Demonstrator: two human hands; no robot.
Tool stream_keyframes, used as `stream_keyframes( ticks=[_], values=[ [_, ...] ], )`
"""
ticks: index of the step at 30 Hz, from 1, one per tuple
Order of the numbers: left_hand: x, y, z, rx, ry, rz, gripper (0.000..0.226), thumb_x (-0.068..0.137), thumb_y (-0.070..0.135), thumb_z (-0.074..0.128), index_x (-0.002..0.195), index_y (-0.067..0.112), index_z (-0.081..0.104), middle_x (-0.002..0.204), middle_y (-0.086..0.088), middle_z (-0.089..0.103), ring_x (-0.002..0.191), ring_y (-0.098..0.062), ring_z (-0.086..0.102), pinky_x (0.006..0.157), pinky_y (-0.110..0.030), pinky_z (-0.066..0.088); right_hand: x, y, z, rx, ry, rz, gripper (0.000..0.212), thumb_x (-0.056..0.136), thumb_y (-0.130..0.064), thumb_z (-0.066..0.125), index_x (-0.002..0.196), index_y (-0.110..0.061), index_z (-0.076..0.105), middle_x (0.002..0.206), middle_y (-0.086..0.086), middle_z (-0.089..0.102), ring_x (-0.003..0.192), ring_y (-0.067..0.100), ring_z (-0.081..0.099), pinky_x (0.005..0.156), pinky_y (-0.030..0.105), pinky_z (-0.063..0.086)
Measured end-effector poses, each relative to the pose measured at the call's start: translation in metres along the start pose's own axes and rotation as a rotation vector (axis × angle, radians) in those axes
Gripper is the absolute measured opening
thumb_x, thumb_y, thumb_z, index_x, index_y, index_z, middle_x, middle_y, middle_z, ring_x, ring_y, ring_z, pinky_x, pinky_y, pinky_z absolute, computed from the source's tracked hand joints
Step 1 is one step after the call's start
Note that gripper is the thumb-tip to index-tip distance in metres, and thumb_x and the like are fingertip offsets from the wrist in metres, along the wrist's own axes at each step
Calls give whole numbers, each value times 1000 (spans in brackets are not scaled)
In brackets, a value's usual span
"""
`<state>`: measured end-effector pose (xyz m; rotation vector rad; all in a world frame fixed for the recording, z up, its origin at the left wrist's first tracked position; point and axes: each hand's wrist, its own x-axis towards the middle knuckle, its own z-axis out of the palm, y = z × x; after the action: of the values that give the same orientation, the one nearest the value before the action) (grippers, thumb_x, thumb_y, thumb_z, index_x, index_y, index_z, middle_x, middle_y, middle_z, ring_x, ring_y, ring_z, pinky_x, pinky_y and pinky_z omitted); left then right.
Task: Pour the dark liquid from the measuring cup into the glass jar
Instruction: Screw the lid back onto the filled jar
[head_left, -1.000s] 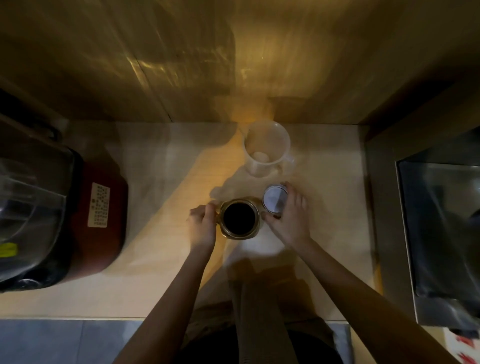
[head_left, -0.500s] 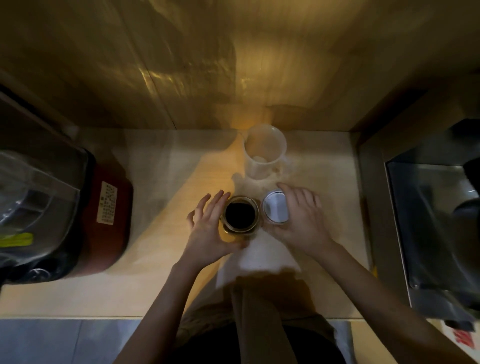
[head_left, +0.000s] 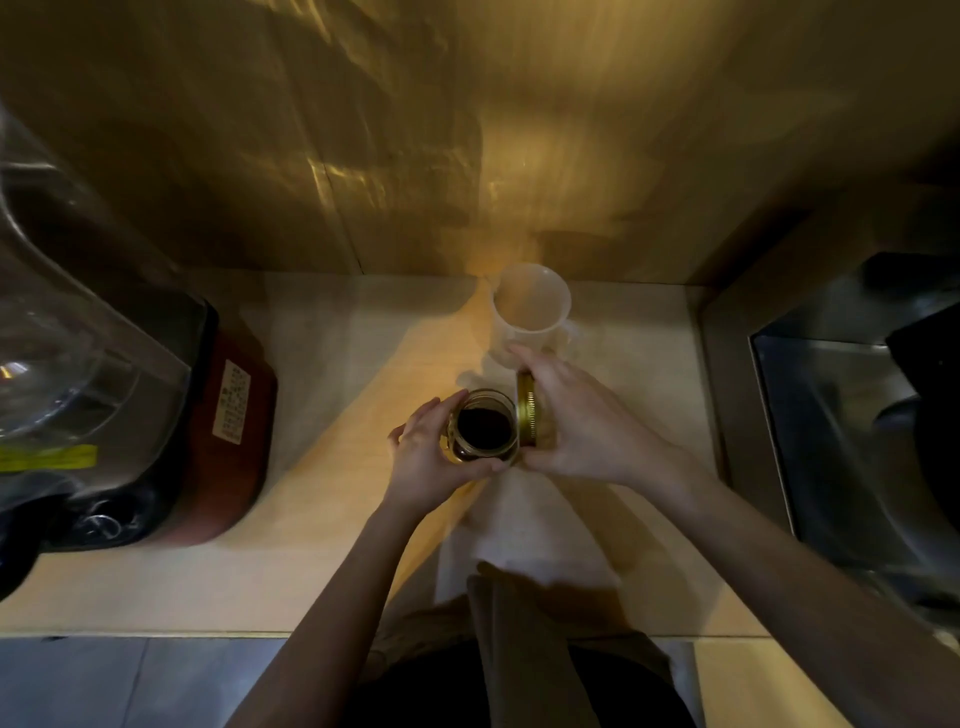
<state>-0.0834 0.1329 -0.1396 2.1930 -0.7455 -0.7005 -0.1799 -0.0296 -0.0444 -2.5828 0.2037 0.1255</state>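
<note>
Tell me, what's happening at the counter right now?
Left hand wraps glass jar, dark liquid inside. Right hand holds gold lid on edge. Measuring cup empty behind.

A pale wooden counter runs along a wall of glossy wood panels that catch warm yellow light. At the left end stands a dark red appliance with a white label on its side, and a clear plastic container sits on top of it. To the right lies a steel sink. Grey floor tiles show below the counter's edge.
</note>
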Motion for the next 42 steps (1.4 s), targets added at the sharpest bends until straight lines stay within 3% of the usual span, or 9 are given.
stream_keyframes(
  ticks=[2,5,12,18,25,35,42],
  values=[
    [1,-1,0,7,-2,3,98,49,74,59,136,36,33,141,4,47,136,-17,32,109,-48,21,8,-7,2,-48,-36,-43,106,66,-38,80,147,-17,16,139,8,43,126,24,40,103,41,37],
    [1,-2,0,3,-3,11,96,50,72,59,135,35,34,140,4,48,134,-18,34,108,-50,22,17,-15,8,-248,-53,-92,101,67,-46,77,146,-19,20,137,4,45,123,25,40,99,39,32],
    [1,1,0,-36,4,-7,99,46,71,56,134,30,37,136,6,51,128,-15,40,106,-48,25,32,-20,20,-428,-40,-158,78,64,-58,74,123,-11,55,116,6,62,102,28,54,78,39,37],
    [2,-1,1,-45,-18,-11,98,49,70,58,135,31,34,135,6,52,127,-16,43,108,-50,25,35,-24,18,-498,-99,-110,76,68,-59,67,128,-17,49,121,2,56,107,23,49,84,37,32],
    [2,0,1,-57,-23,-20,102,45,67,58,137,32,32,139,6,49,130,-17,40,106,-45,22,37,-35,22,-556,-85,0,63,70,-50,69,117,-12,52,115,6,59,104,27,53,87,40,31],
    [3,0,1,-23,-16,-28,95,50,62,65,135,33,35,137,5,51,128,-18,42,106,-45,23,32,-33,30,-496,14,169,73,68,-69,61,109,-9,54,112,8,63,103,25,56,93,43,31],
    [3,-1,1,-38,-22,-22,99,45,73,54,135,36,34,138,7,50,129,-16,41,104,-44,22,20,-30,19,-467,-76,277,71,70,-71,58,107,-11,51,105,6,66,102,24,56,92,42,31]
  ],
)
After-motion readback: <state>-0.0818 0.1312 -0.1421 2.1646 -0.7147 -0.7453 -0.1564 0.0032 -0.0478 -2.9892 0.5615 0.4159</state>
